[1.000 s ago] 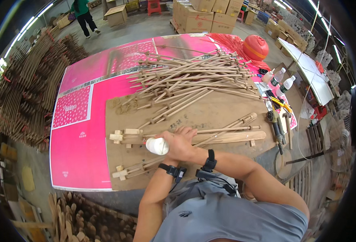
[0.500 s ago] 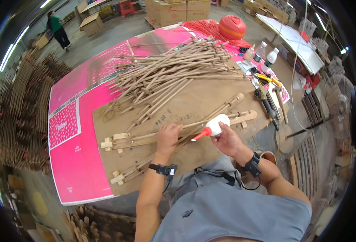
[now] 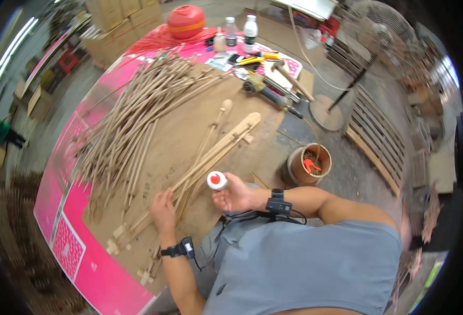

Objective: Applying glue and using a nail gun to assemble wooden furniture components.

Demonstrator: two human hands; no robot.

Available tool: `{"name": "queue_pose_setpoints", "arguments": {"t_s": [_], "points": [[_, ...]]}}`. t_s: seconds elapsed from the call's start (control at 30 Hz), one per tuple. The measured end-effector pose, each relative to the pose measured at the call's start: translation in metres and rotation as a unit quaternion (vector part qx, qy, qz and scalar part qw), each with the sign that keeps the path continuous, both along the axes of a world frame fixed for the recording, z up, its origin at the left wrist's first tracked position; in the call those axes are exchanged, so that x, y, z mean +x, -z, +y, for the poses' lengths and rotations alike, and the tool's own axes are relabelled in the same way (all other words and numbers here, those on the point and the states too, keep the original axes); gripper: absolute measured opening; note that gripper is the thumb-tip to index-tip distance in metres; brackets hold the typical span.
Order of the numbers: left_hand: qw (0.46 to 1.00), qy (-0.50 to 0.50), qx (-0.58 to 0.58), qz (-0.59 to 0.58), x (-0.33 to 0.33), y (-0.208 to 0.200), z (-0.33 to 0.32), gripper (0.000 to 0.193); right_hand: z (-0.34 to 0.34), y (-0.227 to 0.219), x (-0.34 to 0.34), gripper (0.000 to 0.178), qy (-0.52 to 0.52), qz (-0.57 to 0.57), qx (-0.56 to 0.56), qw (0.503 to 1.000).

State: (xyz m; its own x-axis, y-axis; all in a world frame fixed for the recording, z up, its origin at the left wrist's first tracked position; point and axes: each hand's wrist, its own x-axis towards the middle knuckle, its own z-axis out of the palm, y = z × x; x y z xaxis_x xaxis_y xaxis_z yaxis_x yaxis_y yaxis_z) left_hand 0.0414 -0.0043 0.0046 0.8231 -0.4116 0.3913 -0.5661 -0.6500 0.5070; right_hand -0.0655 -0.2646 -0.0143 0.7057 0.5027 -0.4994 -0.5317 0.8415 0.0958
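My right hand (image 3: 235, 195) is wrapped round a white squeeze bottle (image 3: 217, 181), whose red nozzle points up toward the view. Left of it, my left hand (image 3: 163, 211) has its fingers bunched together over a long wooden frame; what they grip, if anything, is hidden. That wooden frame (image 3: 230, 137) has a wide rounded far end and a blocky near end (image 3: 117, 236). A second slim wooden frame (image 3: 212, 123) crosses close beside it. Both lie on a brown cardboard sheet (image 3: 160, 139).
A heap of thin wooden rods (image 3: 137, 105) covers the table's left side. Beyond are a red ball of twine (image 3: 186, 22), bottles (image 3: 250, 32), a power tool (image 3: 265, 93) and a hammer (image 3: 294, 83). At right stand a bucket (image 3: 323, 157) and a fan (image 3: 381, 34). A person (image 3: 6, 131) is far left.
My view has swung to the right, bringing the bucket and fan further in. The bottle has turned from nozzle down-left to nozzle up, still in my right hand.
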Motion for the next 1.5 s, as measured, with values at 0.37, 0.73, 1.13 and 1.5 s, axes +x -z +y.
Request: {"name": "queue_pose_setpoints", "arguments": {"t_s": [0.37, 0.73, 1.13, 1.5], "points": [[1.0, 0.001, -0.012, 0.003, 0.004, -0.003, -0.005, 0.016, -0.011, -0.002, -0.014, 0.064, -0.006, 0.047, -0.08, 0.996], [1.0, 0.001, -0.005, -0.006, 0.008, 0.008, -0.001, 0.017, -0.037, 0.012, -0.032, 0.064, 0.004, 0.038, -0.118, 0.992], [1.0, 0.003, 0.002, -0.015, 0.011, 0.012, 0.001, 0.016, -0.04, 0.015, -0.028, 0.059, 0.002, 0.065, -0.173, 0.983], [1.0, -0.008, 0.009, -0.009, 0.009, 0.009, -0.001, 0.016, -0.063, 0.016, -0.033, 0.061, 0.006, 0.024, -0.188, 0.982]]}}
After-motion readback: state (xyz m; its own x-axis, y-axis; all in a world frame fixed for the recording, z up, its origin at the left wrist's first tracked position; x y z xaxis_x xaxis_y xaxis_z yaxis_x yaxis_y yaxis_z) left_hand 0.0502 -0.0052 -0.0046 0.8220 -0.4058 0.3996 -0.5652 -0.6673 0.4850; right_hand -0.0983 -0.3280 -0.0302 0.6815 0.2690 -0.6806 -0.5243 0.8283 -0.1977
